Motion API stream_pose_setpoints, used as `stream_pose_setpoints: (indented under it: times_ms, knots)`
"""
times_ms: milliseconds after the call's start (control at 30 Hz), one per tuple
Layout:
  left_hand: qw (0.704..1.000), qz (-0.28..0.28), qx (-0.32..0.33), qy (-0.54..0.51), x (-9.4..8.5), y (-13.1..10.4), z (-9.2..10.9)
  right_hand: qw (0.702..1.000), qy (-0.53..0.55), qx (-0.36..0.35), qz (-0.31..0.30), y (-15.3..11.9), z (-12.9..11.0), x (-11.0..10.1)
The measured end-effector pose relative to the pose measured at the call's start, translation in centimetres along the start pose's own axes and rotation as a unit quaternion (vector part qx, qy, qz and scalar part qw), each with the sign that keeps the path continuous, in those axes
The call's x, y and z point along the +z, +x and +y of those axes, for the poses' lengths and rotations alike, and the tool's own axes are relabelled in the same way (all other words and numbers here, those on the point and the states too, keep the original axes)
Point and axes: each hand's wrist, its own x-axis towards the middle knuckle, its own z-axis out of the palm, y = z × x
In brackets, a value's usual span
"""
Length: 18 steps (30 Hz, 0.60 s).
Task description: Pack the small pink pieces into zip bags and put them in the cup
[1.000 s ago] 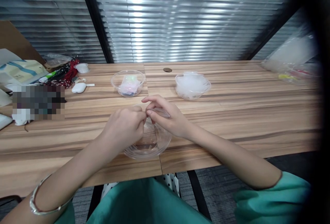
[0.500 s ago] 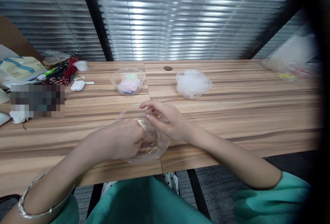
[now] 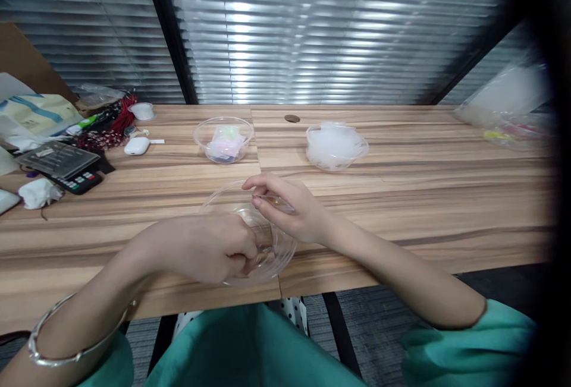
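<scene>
A clear round plastic bowl (image 3: 283, 250) stands near the front edge of the table, in front of me. My left hand (image 3: 214, 249) reaches over its left side with the fingers curled down inside. What those fingertips hold, if anything, is hidden. At the bowl's far right rim is my right hand (image 3: 289, 207), thumb and bent fingers around the clear edge. Farther back, another clear bowl (image 3: 205, 149) contains small pink and green packets (image 3: 226, 143). To its right, a third clear bowl (image 3: 332, 166) is filled with whitish translucent bags (image 3: 335, 143).
On the left lie a white earbud case (image 3: 137, 146), a white spool (image 3: 143, 112), red and black cords (image 3: 122, 116), a black device with buttons (image 3: 80, 180) and crumpled tissue (image 3: 40, 193). A clear plastic bag (image 3: 504, 98) sits at the far right. Blinds (image 3: 312, 30) rise behind the table.
My left hand has moved slightly toward me and right within the bowl, its fingers still curled. My right hand stays at the rim.
</scene>
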Motion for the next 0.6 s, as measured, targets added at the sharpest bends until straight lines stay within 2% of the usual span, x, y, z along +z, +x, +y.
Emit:
stream_pose_setpoints:
  times_ms: [100, 167, 400, 600]
  knots:
    - [0.996, -0.060, -0.055, -0.024, -0.17, 0.02, 0.22, 1.000, 0.004, 0.002, 0.001, 0.02, -0.16, 0.03]
    - [0.994, -0.077, -0.064, -0.031, -0.22, 0.06, 0.19, 1.000, 0.007, 0.004, -0.002, 0.01, -0.26, 0.01]
    - [0.990, -0.106, -0.031, -0.083, -0.32, -0.01, -0.28, 1.000, 0.008, -0.001, -0.003, -0.04, -0.27, -0.09]
    - [0.984, -0.090, -0.011, -0.156, -0.72, -0.16, -0.37, 1.000, 0.012, -0.006, 0.000, -0.01, -0.16, -0.05]
